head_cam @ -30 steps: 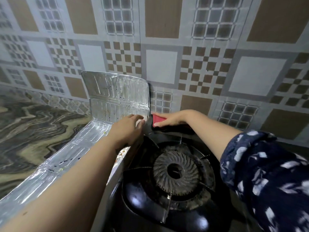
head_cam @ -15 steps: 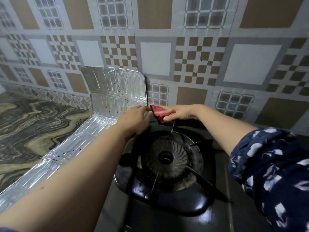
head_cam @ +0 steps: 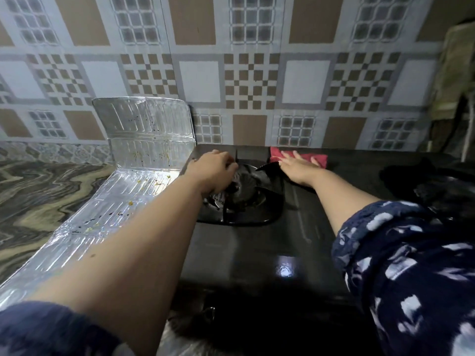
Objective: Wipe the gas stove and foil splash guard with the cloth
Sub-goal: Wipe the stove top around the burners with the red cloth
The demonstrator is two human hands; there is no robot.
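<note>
Head view: wiping the gas stove (head_cam: 257,253) along its back edge. Red cloth (head_cam: 318,160) lying flat on the dark top near the wall, pinned under the right hand (head_cam: 298,168), fingers spread and palm down, arm stretched forward. Left hand (head_cam: 213,170) curled over the burner's pan support (head_cam: 241,196), seemingly gripping it, though the hold is partly hidden. Foil splash guard (head_cam: 146,140) standing to the left, spotted with splatter, apparently not yet cleaned. Next, likely: sweeping the cloth across, then over to the foil.
</note>
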